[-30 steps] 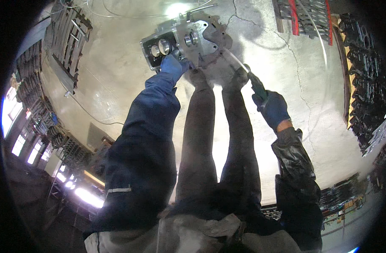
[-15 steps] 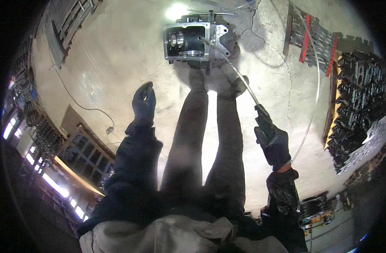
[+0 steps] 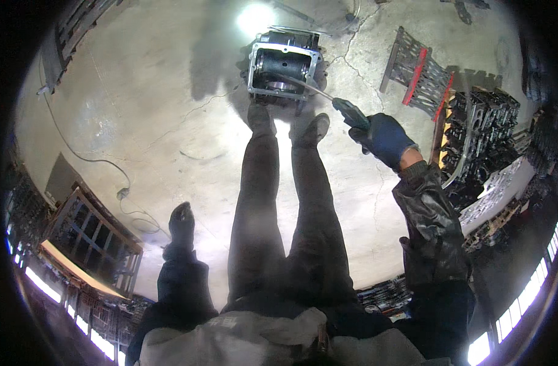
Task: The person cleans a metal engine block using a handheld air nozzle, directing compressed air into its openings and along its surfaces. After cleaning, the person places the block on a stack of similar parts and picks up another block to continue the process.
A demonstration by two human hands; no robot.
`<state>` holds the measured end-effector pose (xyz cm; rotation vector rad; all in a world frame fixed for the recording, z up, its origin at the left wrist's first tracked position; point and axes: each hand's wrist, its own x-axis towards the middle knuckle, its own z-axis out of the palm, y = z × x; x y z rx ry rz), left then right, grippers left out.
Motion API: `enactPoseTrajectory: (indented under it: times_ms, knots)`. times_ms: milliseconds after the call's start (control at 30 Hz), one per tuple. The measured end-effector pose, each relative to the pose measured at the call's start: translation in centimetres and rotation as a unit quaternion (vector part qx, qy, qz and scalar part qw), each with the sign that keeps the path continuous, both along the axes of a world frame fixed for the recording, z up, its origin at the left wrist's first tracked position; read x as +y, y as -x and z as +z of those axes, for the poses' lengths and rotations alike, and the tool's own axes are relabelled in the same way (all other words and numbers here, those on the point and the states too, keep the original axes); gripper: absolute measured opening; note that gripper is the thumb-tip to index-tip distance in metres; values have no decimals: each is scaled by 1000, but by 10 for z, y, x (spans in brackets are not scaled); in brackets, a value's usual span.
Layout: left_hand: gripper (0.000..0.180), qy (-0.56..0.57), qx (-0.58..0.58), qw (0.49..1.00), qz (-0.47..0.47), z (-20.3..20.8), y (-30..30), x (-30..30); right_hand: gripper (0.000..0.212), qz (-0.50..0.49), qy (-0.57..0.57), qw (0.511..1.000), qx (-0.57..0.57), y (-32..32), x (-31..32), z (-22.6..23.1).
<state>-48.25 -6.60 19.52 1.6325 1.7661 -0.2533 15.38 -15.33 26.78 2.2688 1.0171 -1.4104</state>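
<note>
My right hand [image 3: 386, 140], in a dark glove, is closed round the dark handle of a blow gun [image 3: 352, 113] with a long thin metal nozzle. The nozzle runs left and forward, its tip end inside the open face of a metal gearbox-like housing [image 3: 253, 67]. That housing has a pale rectangular flange with bolt holes, a dark interior and a round bore low inside. It sits on the floor just beyond my feet. My left hand [image 3: 181, 224], also gloved, hangs beside my left leg, away from the housing. Its fingers look loosely extended, with nothing visible in them.
A bright lamp [image 3: 256, 19] shines behind the housing. To the right lie a grating with red bars [image 3: 416, 76] and rows of dark metal parts [image 3: 483, 128]. A pale hose [image 3: 465, 146] passes there. At left are a cable [image 3: 102, 160] and a wooden-framed crate [image 3: 99, 235].
My right hand has moved forward with the blow gun, and more of its nozzle is over the housing. My left hand has dropped back towards me. The view has shifted.
</note>
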Motion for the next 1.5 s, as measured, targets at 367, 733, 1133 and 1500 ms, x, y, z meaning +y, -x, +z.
enactPoseTrajectory:
  times_ms: [367,733,1133,1500]
  knots:
    - [23,61,12,998,15,12,2,-10,41,75,-4,992,-101,1,49,-41]
    - [25,11,-108,994,-1,7,-42,13,44,20,53,998,-18,37,17,-50]
    - [25,-100,-214,962,136,3,-279,-21,36,-9,-225,974,4,-137,-72,11]
    - [24,-190,-186,955,133,8,-451,-109,39,158,-241,957,15,-250,-17,14]
